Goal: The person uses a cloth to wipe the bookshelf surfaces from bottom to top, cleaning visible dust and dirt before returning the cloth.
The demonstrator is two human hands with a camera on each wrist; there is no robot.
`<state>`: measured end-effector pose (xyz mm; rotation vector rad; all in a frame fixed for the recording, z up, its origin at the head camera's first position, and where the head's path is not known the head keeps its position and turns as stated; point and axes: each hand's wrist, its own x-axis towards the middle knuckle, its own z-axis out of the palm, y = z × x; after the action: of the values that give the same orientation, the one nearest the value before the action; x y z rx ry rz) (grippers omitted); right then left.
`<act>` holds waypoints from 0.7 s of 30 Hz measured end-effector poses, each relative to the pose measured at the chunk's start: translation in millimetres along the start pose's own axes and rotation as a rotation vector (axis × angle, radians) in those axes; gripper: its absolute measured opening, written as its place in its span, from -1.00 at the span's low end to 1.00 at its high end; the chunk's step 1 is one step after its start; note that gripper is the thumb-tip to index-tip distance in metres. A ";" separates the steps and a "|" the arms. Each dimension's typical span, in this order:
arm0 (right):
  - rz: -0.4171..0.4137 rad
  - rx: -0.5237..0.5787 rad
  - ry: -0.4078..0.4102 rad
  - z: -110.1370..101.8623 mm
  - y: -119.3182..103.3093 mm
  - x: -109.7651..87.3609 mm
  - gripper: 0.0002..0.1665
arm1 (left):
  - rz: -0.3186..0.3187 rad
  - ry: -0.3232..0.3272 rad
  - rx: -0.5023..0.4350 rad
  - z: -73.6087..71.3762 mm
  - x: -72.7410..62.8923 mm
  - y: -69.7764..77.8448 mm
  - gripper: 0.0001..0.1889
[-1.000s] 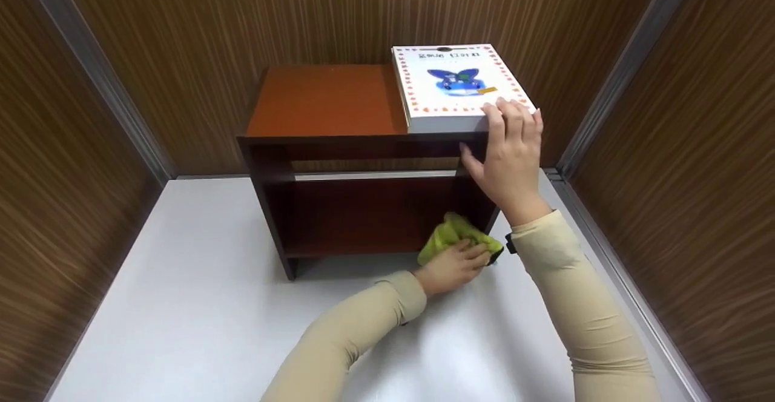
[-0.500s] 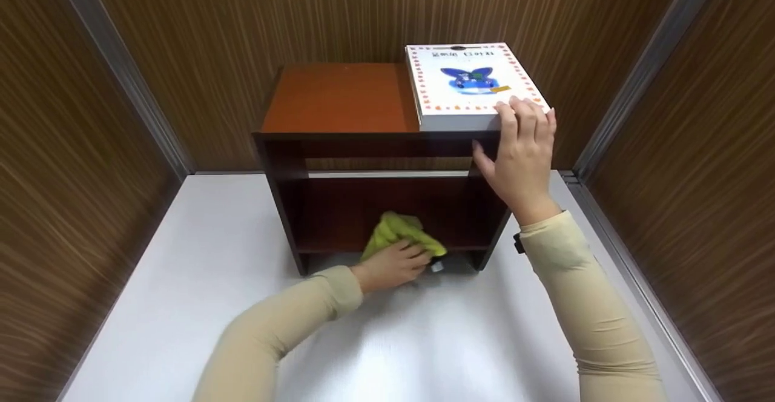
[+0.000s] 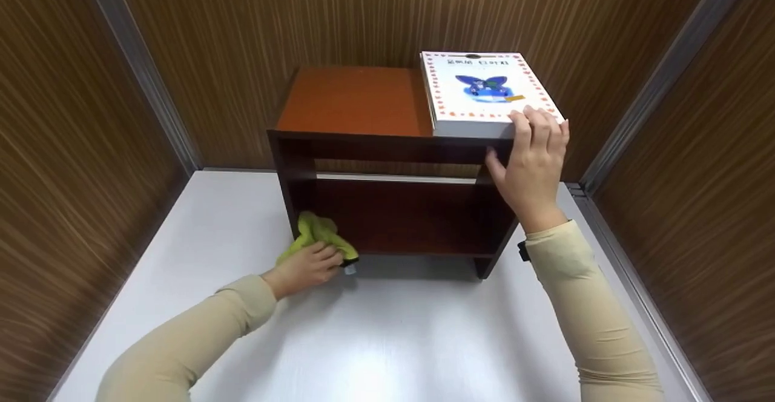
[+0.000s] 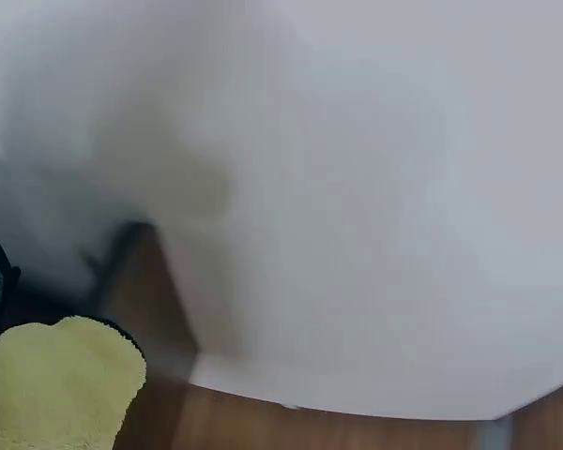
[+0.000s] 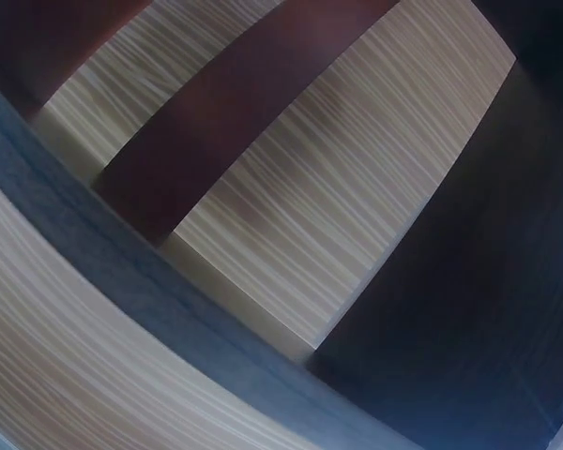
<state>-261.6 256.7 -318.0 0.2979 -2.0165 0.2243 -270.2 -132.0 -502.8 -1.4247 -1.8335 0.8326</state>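
Observation:
A small reddish-brown bookshelf [image 3: 357, 99] with dark edges stands upright on the white tabletop. My left hand [image 3: 309, 267] holds a yellow-green cloth [image 3: 306, 230] against the front left end of its lower shelf board [image 3: 412, 220]; the cloth also fills the lower left corner of the left wrist view. At the top right front corner, my right hand [image 3: 533, 178] grips the bookshelf, fingers over a thick white book [image 3: 454, 105] with a blue butterfly on its cover and thumb below the top board. The right wrist view shows the dark side panel [image 5: 450, 244], with hardly any of the hand.
Wood-grain walls [image 3: 242, 39] close in the back and both sides, with grey metal strips [image 3: 145, 75] at the corners. White tabletop [image 3: 387, 335] extends in front of and beside the bookshelf. The book covers the right part of the bookshelf's top.
My left hand has swept the cloth leftward along the lower shelf board, from its right end to its left end. My right hand keeps its grip at the corner; the head view has shifted slightly.

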 end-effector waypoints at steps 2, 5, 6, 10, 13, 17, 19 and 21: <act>-0.001 -0.009 0.002 -0.7 1.3 0.2 -0.34 | 0.009 -0.053 -0.014 -2.9 -8.8 -4.8 -0.80; -0.003 -0.021 0.003 -0.3 1.3 -0.2 -0.33 | -0.004 0.010 -0.058 1.0 -15.9 -7.0 -0.89; -0.003 -0.025 0.003 -0.1 1.1 -0.5 -0.33 | -0.011 0.051 -0.078 2.8 -15.8 -6.4 -0.90; 0.006 -0.021 0.011 2.5 -1.4 -1.9 -0.32 | -0.032 0.224 -0.139 10.1 -4.9 -4.4 -0.78; 0.018 -0.019 0.026 3.4 -1.2 -2.5 -0.32 | -0.037 0.309 -0.174 13.9 19.6 2.8 -0.72; 0.030 -0.017 0.050 4.1 0.1 -1.4 -0.31 | -0.027 0.330 -0.215 14.3 66.3 16.5 -0.77; 0.030 -0.015 0.056 5.1 0.0 -0.9 -0.31 | -0.020 0.295 -0.219 11.3 91.6 24.7 -0.81; 0.029 -0.010 0.064 6.4 -0.6 -1.1 -0.31 | -0.012 0.228 -0.200 6.6 116.8 33.0 -0.80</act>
<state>-266.4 254.5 -321.8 0.2521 -1.9594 0.2392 -279.0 -11.9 -519.6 -1.5600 -1.7854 0.4677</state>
